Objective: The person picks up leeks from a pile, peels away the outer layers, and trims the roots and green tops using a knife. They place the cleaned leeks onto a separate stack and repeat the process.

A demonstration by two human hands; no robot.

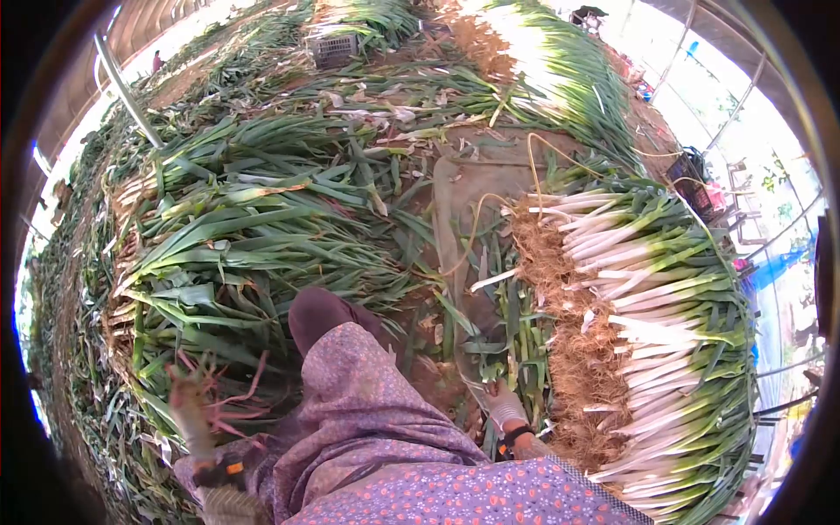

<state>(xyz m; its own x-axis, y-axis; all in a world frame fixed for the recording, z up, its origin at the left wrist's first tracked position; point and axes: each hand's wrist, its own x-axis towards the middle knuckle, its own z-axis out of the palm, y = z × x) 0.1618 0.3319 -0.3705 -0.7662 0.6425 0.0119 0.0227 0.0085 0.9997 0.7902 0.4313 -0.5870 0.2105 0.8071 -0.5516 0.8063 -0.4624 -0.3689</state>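
My left hand (pixel 191 411), smeared by motion, is low on the left beside the untrimmed leek pile (pixel 254 236). Thin reddish strips (pixel 241 398) lie or hang right next to its fingers. My right hand (pixel 504 405), in a pale glove with a dark band at the wrist, is closed low in the middle, over loose green leaves. A thin pale edge shows by its fingertips; I cannot tell what it holds. Right of it runs a long row of cleaned leeks (pixel 652 341), white stalks and brown roots (pixel 586 385) towards me.
A single white stalk (pixel 494 280) lies beside the row. A yellowish cord (pixel 531 166) loops over the ground cloth (pixel 459 179). Further back are another leek heap (pixel 569 70), a dark crate (pixel 335 51) and scattered leaves. My knee (pixel 328 319) is between the piles.
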